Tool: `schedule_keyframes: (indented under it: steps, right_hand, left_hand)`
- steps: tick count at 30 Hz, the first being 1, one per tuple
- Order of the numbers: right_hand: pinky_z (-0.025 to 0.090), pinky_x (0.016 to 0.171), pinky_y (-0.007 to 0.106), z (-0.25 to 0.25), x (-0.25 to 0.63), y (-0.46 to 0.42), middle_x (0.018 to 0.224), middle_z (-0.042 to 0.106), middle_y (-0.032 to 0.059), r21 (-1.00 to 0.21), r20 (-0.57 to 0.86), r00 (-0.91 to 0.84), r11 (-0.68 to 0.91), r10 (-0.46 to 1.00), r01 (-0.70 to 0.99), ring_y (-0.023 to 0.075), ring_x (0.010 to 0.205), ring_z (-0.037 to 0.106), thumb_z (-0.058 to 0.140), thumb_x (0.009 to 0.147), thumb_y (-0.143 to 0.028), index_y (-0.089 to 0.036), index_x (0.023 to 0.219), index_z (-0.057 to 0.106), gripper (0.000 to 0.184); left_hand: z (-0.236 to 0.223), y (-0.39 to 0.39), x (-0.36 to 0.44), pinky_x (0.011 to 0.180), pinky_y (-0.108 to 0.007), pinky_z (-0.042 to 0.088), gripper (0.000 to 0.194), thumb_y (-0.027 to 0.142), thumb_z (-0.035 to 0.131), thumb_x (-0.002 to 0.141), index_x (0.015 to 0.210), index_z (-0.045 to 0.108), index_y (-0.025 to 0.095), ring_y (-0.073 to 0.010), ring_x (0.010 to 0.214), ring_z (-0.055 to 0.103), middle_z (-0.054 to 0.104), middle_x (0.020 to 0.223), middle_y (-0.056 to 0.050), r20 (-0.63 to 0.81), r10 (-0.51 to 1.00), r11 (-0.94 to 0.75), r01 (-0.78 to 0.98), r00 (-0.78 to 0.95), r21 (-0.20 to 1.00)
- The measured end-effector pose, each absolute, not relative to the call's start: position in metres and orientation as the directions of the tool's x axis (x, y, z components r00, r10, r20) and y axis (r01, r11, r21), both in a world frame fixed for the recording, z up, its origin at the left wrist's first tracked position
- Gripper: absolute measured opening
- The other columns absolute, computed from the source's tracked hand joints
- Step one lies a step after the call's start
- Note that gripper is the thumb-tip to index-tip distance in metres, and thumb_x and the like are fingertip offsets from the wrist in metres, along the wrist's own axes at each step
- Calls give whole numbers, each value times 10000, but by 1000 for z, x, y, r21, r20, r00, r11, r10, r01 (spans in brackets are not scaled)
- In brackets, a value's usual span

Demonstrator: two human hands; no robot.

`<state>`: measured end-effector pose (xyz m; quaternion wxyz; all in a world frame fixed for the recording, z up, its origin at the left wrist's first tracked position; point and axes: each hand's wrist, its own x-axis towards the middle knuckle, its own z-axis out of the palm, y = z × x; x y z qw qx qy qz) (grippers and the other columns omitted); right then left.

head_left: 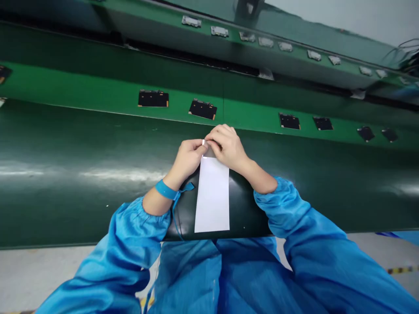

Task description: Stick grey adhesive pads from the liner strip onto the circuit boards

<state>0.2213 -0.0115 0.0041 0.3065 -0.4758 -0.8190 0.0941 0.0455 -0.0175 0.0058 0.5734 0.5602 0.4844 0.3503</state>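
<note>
We had the sheet (pixel 212 196) on the tabletop (pixel 65 183), lengthwise between our forearms, its top end just below our hands and its bottom end near the front edge. Our left hand (pixel 190 156) had thumb and forefinger closed on a small white tab (pixel 203 142). The fingers of our right hand (pixel 228 146) were drawn together just beside it, over a grey piece (pixel 209 151); whether they gripped anything, we couldn't tell.

We judged the sheet light, thin and easily creased, apt to slide on the glossy surface, so a long side or bottom corner seemed the best hold. The tab looked tiny, calling for a fingertip pinch.

Beyond our hands ran a green band (pixel 245 114) carrying dark boards (pixel 153 99), the nearest well within reach, so forward room was short. Sideways, the tabletop stretched far both ways; the strap (pixel 166 190) on our left wrist trailed a cord beside the sheet.
</note>
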Motion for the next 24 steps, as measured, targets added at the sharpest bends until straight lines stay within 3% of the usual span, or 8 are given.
schedule_keyframes:
  steps: [4, 7, 12, 17, 21, 24]
  right_hand:
    - [417, 879, 451, 4, 218, -18, 1047, 711, 114, -277, 434, -424, 566, 795, 777, 286, 1003, 606, 447, 1103, -214, -233, 959, 713, 303]
    - [422, 866, 450, 2, 216, -20, 1025, 705, 115, -245, 440, -450, 586, 777, 772, 284, 982, 599, 405, 1107, -186, -225, 954, 712, 345]
    - [461, 901, 443, -2, 217, -17, 1072, 679, 121, -398, 437, -390, 563, 810, 724, 286, 1034, 595, 442, 1082, -186, -218, 1005, 683, 255]
    - [447, 908, 465, 0, 216, -16, 1027, 650, 118, -393, 405, -386, 539, 829, 745, 302, 1034, 587, 464, 1073, -225, -227, 955, 632, 206]
    - [481, 960, 472, 3, 231, -11, 1044, 638, 109, -589, 443, -225, 471, 868, 656, 284, 1049, 589, 468, 1058, -264, -233, 998, 597, 145]
    - [519, 915, 421, 0, 248, -6, 1140, 665, 96, -752, 355, -279, 450, 892, 482, 265, 1057, 617, 596, 997, -349, -239, 1132, 581, 175]
  left_hand:
    - [4, -15, 44, 479, -251, 266, 266, 426, 650, 799, 678, 608, 193, -117, 515, 382, 489, 557, 27, -189, 949, 160, 133, 250, 978]
    - [6, -15, 44, 466, -248, 274, 245, 410, 664, 789, 697, 627, 185, -107, 496, 381, 498, 564, 31, -200, 955, 180, 106, 220, 978]
    - [12, -18, 45, 454, -246, 286, 216, 384, 670, 798, 720, 639, 185, -113, 474, 407, 506, 543, 30, -212, 935, 184, 122, 285, 975]
    - [14, -18, 46, 496, -228, 315, 151, 314, 682, 753, 722, 666, 167, -105, 526, 426, 570, 603, 18, -183, 939, 142, 155, 292, 978]
    - [8, -16, 46, 565, -231, 403, 207, 340, 691, 755, 821, 728, 147, -145, 625, 559, 694, 721, -27, -192, 948, 171, 102, 253, 980]
    - [3, -12, 45, 591, -240, 446, 247, 330, 688, 749, 907, 748, 150, -162, 655, 609, 729, 777, -36, -197, 965, 196, 24, 170, 980]
